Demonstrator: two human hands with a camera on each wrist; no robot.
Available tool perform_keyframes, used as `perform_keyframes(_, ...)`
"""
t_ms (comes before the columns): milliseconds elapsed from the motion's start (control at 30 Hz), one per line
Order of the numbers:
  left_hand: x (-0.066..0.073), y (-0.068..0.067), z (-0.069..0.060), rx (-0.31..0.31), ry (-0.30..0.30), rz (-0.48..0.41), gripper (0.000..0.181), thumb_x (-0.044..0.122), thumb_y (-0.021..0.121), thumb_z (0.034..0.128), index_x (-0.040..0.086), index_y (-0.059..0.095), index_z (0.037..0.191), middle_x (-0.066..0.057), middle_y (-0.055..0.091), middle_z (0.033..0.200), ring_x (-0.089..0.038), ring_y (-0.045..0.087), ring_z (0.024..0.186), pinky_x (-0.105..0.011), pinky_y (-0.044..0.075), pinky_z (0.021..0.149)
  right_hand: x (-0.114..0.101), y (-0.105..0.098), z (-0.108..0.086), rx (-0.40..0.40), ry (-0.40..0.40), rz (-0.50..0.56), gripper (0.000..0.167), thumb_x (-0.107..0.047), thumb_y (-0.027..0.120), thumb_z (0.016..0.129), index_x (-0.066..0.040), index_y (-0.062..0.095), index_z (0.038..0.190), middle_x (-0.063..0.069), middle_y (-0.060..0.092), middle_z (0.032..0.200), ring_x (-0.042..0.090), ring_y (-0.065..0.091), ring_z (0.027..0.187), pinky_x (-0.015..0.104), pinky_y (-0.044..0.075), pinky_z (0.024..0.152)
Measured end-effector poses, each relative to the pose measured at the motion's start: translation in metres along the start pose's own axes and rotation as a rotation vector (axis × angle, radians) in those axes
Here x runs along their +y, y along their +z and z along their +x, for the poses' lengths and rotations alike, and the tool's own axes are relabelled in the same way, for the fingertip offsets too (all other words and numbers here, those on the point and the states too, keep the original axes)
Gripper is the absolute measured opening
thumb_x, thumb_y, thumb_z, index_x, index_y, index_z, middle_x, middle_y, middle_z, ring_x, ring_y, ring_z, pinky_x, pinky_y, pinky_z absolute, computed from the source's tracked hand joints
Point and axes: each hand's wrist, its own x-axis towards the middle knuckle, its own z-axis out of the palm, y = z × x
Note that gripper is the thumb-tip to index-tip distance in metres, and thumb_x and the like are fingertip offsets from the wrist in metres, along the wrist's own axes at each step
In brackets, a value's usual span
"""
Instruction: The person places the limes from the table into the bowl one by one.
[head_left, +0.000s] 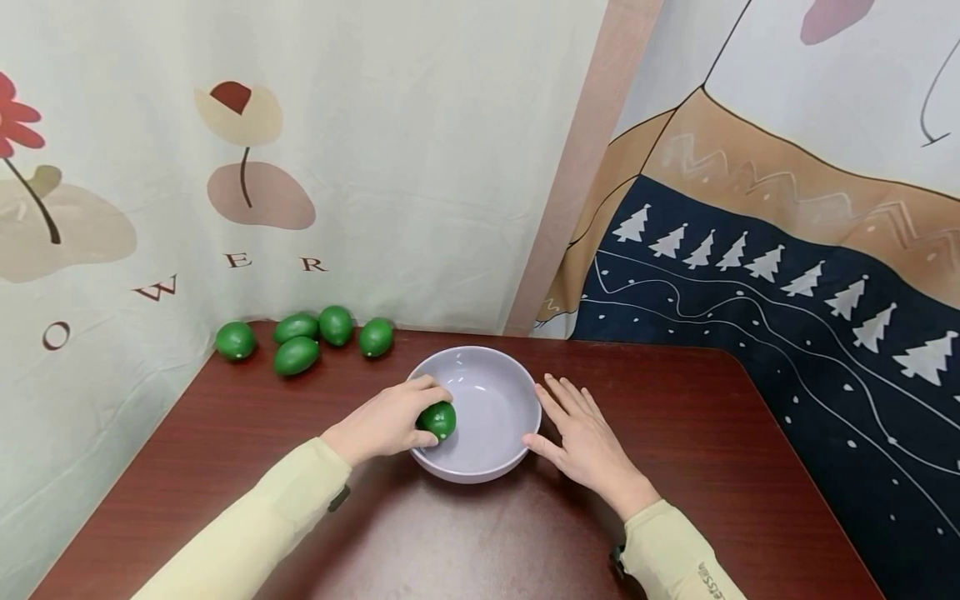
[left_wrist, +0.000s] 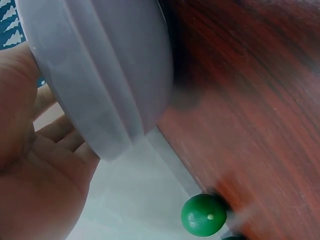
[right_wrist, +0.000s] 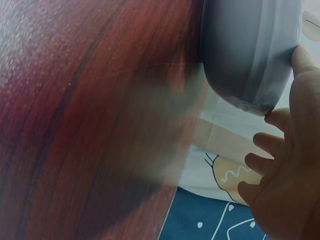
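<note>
A pale lavender bowl (head_left: pixel 495 421) stands upright on the table, also seen from the side in the left wrist view (left_wrist: pixel 95 75) and the right wrist view (right_wrist: pixel 245 55). My left hand (head_left: pixel 386 419) reaches over its left rim and grips a green lime (head_left: pixel 441 421) between thumb and fingers, just inside the bowl. In the left wrist view the bowl's wall hides that lime. On the opposite side, my right hand (head_left: pixel 585 437) has its fingers spread, with thumb and index finger touching the rim. Nothing is held in the right hand.
Several more limes (head_left: pixel 296 356) lie at the back left of the dark red wooden table (head_left: pixel 360 533). Behind it hangs a pale curtain (head_left: pixel 420 167) with printed flowers, and a navy cloth (head_left: pixel 675 292) with white trees is on the right.
</note>
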Motion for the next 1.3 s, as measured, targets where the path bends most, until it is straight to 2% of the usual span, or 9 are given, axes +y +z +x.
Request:
perform_keyframes(233,0.0033,-0.0011,0.004,-0.045,-0.006,0.01,0.048,0.015,0.09,0.0749,0.011,0.07,0.119,0.0,0.062,0.112,-0.021,0.066,0.096,-0.038,0.055,0.087,-0.0001,-0.0001,-0.0005,0.006,-0.002,0.0,0.08,-0.055,0.066,0.096,-0.009,0.044,0.157,0.015,0.035,0.165,0.038,0.028,0.154,0.06,0.022,0.123)
perform_keyframes(500,0.0058,-0.0018,0.0078,-0.078,-0.004,0.039,0.044,0.015,0.092,0.0705,0.016,0.071,0.108,0.004,0.058,0.1,-0.017,0.061,0.088,-0.034,0.053,0.081,-0.0004,-0.0005,-0.0008,0.003,0.003,0.002,0.08,-0.055,0.065,0.096,-0.009,0.043,0.158,0.015,0.035,0.165,0.037,0.027,0.155,0.06,0.021,0.123)
perform_keyframes(700,0.0064,-0.0025,0.0092,-0.102,-0.001,0.02,0.044,0.013,0.093,0.069,0.016,0.071,0.107,0.006,0.056,0.097,-0.015,0.06,0.086,-0.031,0.053,0.079,-0.001,-0.0006,-0.0006,0.003,0.0,0.003,0.08,-0.055,0.066,0.096,-0.009,0.043,0.157,0.015,0.035,0.165,0.038,0.027,0.155,0.06,0.021,0.123)
perform_keyframes(1000,0.0056,-0.0026,0.0074,-0.101,0.009,-0.005,0.045,0.017,0.093,0.0713,0.013,0.072,0.111,0.004,0.06,0.103,-0.016,0.061,0.093,-0.032,0.053,0.084,-0.0015,-0.0004,-0.0006,-0.012,0.012,0.018,0.08,-0.055,0.065,0.096,-0.009,0.042,0.158,0.015,0.034,0.166,0.037,0.026,0.155,0.06,0.02,0.124)
perform_keyframes(1300,0.0051,-0.0028,0.0049,-0.066,0.017,-0.031,0.044,0.022,0.091,0.0775,0.008,0.072,0.114,-0.003,0.065,0.11,-0.02,0.064,0.1,-0.036,0.054,0.091,-0.0011,-0.0009,-0.0009,-0.024,0.023,0.02,0.081,-0.056,0.064,0.096,-0.01,0.041,0.159,0.015,0.032,0.167,0.037,0.025,0.155,0.059,0.019,0.124)
